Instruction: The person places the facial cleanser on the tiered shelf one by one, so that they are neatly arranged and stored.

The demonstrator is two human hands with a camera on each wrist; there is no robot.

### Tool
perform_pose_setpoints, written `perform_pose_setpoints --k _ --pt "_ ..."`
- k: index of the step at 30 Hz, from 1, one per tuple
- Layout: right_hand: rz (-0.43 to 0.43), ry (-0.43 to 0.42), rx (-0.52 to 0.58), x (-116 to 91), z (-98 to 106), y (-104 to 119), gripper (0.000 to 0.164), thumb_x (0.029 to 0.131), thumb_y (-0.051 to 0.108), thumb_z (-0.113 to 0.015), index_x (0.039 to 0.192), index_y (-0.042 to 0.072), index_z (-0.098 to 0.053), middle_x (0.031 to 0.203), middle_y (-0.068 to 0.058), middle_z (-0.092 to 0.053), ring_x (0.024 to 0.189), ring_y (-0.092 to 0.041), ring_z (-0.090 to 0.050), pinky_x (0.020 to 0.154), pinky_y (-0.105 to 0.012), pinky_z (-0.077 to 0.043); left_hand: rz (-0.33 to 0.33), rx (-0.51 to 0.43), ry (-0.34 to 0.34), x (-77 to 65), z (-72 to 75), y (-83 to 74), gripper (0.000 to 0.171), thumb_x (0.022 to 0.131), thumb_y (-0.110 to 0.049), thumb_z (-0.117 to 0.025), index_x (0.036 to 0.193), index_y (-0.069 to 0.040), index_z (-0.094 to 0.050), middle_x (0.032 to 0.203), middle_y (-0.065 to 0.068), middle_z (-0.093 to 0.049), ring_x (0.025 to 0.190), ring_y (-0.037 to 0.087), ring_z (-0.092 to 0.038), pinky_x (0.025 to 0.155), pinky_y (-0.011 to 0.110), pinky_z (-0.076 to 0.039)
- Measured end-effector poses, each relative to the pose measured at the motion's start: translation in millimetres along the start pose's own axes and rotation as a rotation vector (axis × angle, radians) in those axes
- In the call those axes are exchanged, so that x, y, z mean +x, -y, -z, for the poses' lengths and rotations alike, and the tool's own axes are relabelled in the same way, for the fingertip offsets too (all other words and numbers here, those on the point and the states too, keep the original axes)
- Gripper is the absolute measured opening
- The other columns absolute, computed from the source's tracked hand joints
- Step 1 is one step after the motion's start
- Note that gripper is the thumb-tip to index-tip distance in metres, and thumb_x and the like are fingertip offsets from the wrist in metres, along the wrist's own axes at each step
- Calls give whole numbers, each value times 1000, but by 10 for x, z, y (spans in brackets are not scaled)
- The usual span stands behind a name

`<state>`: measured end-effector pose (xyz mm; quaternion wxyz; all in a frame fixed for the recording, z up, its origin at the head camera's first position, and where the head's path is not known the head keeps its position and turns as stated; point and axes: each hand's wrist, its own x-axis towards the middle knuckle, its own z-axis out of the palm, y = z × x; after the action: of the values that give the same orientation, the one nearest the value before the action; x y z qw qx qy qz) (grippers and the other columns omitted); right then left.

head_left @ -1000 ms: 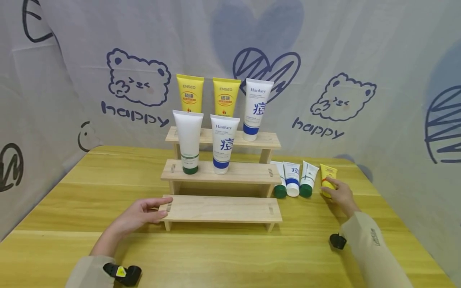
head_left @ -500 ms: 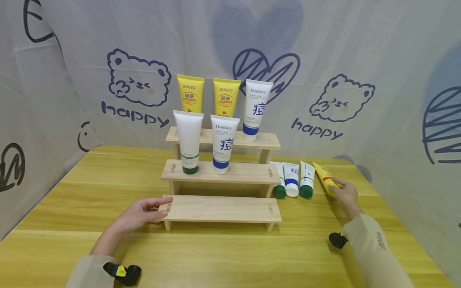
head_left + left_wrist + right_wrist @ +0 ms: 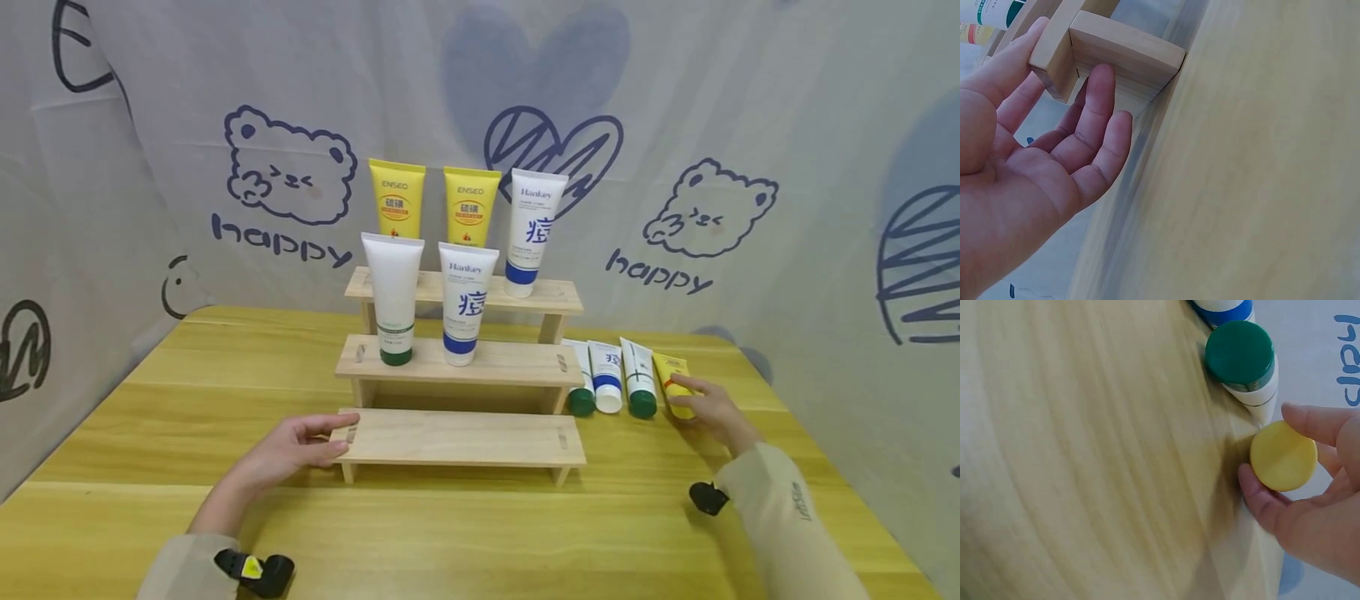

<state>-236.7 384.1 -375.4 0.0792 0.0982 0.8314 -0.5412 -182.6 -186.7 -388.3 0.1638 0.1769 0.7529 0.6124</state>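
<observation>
My left hand (image 3: 288,450) holds the left end of the lowest step of a three-step wooden display stand (image 3: 457,437), thumb and forefinger at its edge. In the left wrist view the other fingers (image 3: 1099,94) curl loosely below the board beside its leg. Over on the right, my right hand (image 3: 712,408) pinches a yellow squeeze tube (image 3: 672,377) near its cap. Seen from the right wrist, the round yellow cap (image 3: 1283,456) sits between thumb and fingers. Left of it lies a white tube with a green cap (image 3: 639,379).
Two yellow tubes (image 3: 397,200) and a blue-banded white tube (image 3: 532,229) stand on the top step. The middle step bears a green-capped white tube (image 3: 392,292) and another blue-banded one (image 3: 465,304). Two more white tubes lie right of the stand, including a blue-banded one (image 3: 606,375).
My right hand has tilted the yellow tube leftward, then drawn it straighter, close to the row. The neighbouring green-capped tube's upper end has shifted left. My left hand has stayed in place.
</observation>
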Motion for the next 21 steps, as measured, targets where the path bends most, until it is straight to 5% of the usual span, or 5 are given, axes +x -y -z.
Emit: perform_pose_setpoints --k 7,12,21 --pt "-1 5 73 -37 0 -13 66 88 10 -55 139 -4 -15 144 -25 0 128 -37 -10 95 -44 -34 -2 -4 2 2 7 11 53 86 -17 -60 129 7 -40 139 27 -25 93 14 -51 74 33 -50" --pt "-42 -38 194 -68 -15 -7 67 90 24 -53 139 -2 -16 145 -21 -7 123 -33 -22 83 -30 -46 -2 -3 3 3 5 12 53 86 -17 -60 129 7 -40 139 26 -24 93 14 -51 74 33 -50" --pt "75 -138 432 -119 -28 66 57 91 12 -50 140 3 -24 132 -18 -24 77 -6 -52 72 -27 -50 -4 -3 9 2 3 2 53 87 -16 -60 129 8 -39 139 27 -25 94 13 -51 75 33 -50"
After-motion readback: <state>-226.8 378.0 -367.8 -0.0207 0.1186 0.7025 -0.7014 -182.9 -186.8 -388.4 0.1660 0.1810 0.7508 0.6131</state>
